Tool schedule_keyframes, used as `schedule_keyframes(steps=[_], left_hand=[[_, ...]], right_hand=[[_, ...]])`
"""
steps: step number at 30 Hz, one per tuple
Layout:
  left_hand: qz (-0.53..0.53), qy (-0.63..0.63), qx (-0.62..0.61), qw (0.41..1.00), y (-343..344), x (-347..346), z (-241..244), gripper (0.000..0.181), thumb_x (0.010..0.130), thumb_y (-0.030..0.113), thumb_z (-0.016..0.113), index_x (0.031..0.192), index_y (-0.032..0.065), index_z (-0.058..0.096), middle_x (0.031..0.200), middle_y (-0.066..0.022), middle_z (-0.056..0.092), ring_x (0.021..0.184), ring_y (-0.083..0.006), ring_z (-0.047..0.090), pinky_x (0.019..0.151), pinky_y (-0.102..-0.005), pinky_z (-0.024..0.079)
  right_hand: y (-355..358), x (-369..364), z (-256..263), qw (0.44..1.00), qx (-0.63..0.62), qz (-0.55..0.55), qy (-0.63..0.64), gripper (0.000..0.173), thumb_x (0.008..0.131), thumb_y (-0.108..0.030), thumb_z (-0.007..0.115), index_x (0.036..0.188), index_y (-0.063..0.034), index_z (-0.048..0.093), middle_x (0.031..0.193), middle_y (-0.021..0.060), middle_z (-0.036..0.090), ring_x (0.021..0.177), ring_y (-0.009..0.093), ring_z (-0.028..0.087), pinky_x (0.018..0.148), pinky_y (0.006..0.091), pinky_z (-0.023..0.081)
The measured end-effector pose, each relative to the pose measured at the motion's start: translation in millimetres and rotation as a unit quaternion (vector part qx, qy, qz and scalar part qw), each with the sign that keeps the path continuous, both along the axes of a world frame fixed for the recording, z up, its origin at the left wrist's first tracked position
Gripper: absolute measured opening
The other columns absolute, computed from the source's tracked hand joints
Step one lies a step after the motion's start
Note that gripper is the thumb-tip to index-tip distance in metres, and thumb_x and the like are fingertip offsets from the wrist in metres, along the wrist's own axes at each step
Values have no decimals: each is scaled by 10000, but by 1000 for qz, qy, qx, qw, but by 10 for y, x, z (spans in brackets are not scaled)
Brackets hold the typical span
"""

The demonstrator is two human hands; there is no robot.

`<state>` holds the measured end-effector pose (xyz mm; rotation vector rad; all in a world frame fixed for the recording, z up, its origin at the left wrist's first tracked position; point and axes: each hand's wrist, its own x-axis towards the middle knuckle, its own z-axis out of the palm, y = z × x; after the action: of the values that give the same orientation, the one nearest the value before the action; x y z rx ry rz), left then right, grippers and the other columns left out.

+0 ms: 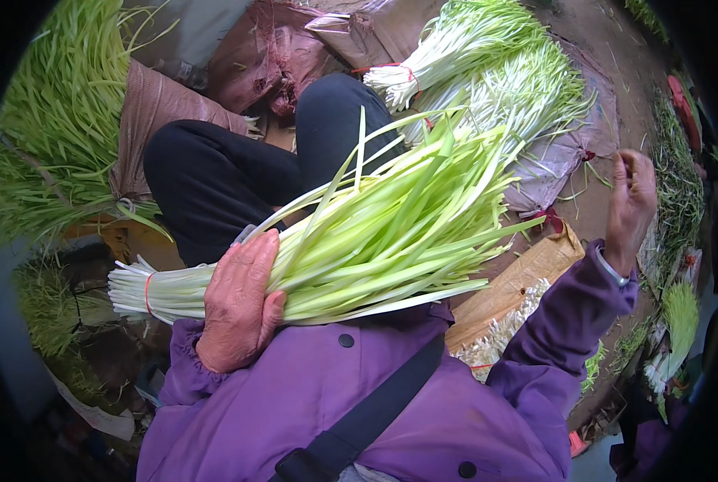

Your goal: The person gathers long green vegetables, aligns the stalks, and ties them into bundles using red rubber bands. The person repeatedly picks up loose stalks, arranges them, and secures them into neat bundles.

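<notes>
A large bundle of pale green leafy stalks, like blanched garlic chives (383, 229), lies across my lap with its white ends to the left. A thin red band (148, 293) circles it near those ends. My left hand (241, 301) rests on top of the white stalks, fingers together and thumb apart, pressing the bundle against me. Raised at the right, away from the bundle, is my right hand (634, 181), its fingers curled; whether it pinches something small cannot be told.
Banded bundles of the same stalks (491, 78) lie on a plastic sheet (546, 175) at the upper right. A wrapped heap of leafy stalks (64, 120) stands at the left. White stalk ends (503, 325) show beside brown wrapping (515, 283). Loose trimmings (678, 193) cover ground at far right.
</notes>
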<state>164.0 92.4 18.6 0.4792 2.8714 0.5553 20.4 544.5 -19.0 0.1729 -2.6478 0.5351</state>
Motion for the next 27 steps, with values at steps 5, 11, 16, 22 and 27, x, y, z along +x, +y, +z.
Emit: schedule_keyframes(steps=[5,11,16,22,27], left_hand=[[-2,3,-5,1000,24,9,4,522,913,202,514,1359,-57,436,1326,-235,516,1211,-384,522,1058,-506,370],[-1,14,-3,1000,-21,53,-15,530,906,197,523,1363,-55,433,1325,-234,515,1214,-385,519,1061,-504,367],[-5,21,-1,1000,-47,69,-42,534,897,186,536,1363,-53,433,1323,-236,516,1215,-385,517,1059,-504,368],[2,12,9,1000,-43,55,-25,533,906,216,539,1355,-55,444,1311,-240,522,1201,-389,525,1052,-508,371],[1,10,7,1000,-26,43,-16,528,916,229,528,1350,-60,446,1303,-245,524,1196,-391,527,1051,-507,370]], right_hand=[[-1322,177,305,943,-29,327,57,184,716,-22,673,899,-26,653,866,94,611,786,232,595,676,344,495],[-1884,280,350,881,38,471,-19,304,666,-165,600,950,-58,615,851,58,502,764,214,518,656,341,448],[-1937,338,351,864,80,496,-33,305,649,-179,594,931,-64,591,858,54,478,782,208,517,710,346,451],[-1979,444,323,838,119,530,-52,170,698,-174,569,830,-79,520,816,40,489,822,194,533,897,368,428],[-1946,468,270,848,101,514,-78,267,717,-165,573,962,-60,576,956,58,541,944,202,565,944,403,420]])
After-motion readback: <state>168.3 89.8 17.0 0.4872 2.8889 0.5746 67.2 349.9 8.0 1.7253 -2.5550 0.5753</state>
